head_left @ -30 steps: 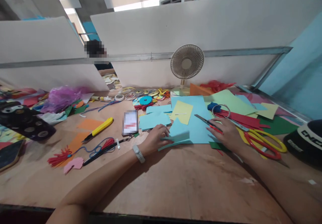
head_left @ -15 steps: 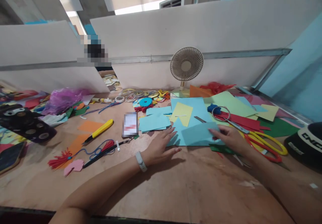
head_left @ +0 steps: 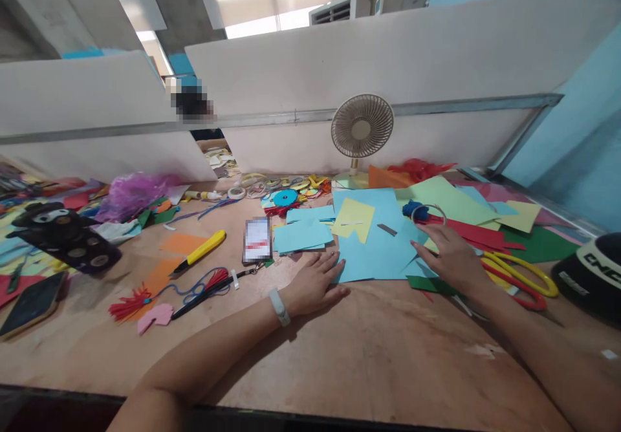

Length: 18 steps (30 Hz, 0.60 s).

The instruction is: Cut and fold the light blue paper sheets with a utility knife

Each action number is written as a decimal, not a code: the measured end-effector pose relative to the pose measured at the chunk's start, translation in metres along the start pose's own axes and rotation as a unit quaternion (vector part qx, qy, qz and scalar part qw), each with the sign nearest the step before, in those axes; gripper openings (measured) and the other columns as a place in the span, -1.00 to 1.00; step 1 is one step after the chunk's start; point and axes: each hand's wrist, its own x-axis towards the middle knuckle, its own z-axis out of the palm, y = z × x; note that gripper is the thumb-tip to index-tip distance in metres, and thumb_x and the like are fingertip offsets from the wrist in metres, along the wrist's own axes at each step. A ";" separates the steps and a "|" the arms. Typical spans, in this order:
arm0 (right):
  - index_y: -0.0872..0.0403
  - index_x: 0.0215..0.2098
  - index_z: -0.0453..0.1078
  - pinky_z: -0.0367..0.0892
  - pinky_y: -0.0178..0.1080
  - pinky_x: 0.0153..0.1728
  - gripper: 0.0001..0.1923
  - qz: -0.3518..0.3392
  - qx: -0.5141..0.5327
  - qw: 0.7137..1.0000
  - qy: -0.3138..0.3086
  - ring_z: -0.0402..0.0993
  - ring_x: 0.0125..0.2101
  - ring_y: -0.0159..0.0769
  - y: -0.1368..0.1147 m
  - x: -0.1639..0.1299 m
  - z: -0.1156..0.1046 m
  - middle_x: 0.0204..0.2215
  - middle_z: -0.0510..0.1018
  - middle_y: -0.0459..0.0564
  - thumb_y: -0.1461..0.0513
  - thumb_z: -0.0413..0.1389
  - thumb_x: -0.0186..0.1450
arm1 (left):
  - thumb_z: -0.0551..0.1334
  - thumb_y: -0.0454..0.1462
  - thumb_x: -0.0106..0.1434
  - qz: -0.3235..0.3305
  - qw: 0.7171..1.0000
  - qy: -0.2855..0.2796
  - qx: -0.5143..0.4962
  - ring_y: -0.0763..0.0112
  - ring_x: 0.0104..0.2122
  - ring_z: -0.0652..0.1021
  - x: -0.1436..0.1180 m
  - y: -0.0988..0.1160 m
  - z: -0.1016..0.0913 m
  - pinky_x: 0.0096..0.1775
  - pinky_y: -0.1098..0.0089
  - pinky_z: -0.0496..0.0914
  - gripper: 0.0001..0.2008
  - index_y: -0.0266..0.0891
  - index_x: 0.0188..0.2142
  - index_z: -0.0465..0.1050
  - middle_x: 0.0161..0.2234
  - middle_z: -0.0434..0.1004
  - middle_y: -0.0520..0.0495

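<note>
Head cam is showing the left hand point(head_left: 315, 283) lying flat and open at the near left edge of the light blue paper sheet point(head_left: 378, 251) while the right hand point(head_left: 449, 260), also open, is pressing its right side, so I'm thinking uneven pressure could be creasing it or nudging the scissors point(head_left: 519, 277) close by.

Both forearms bare — no sleeves; a pale wristband point(head_left: 280, 306) circles the wrist behind the left hand point(head_left: 315, 283).
</note>
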 end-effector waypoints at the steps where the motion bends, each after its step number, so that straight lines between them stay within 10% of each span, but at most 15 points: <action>1: 0.12 0.06 0.42 0.42 0.00 -0.09 -0.58 -0.010 0.005 1.000 0.002 0.51 -0.13 -0.01 0.000 0.000 0.000 -0.13 0.58 0.21 0.05 -0.05 0.41 | -0.05 0.06 0.47 0.001 1.000 0.002 0.000 0.05 0.35 0.15 0.000 -0.001 0.000 0.30 0.05 0.05 -0.34 -0.38 0.34 0.16 0.35 0.11 -0.35; 18: 0.03 -0.06 0.50 0.46 0.00 -0.12 -0.74 -0.095 0.099 0.990 -0.007 0.54 -0.15 -0.05 -0.011 0.003 -0.005 -0.15 0.60 0.14 0.20 0.01 0.40 | 0.04 -0.02 0.44 0.015 0.999 0.041 0.013 0.07 0.32 0.23 0.002 0.000 0.001 0.29 0.08 0.12 -0.44 -0.36 0.26 0.27 0.29 0.23 -0.35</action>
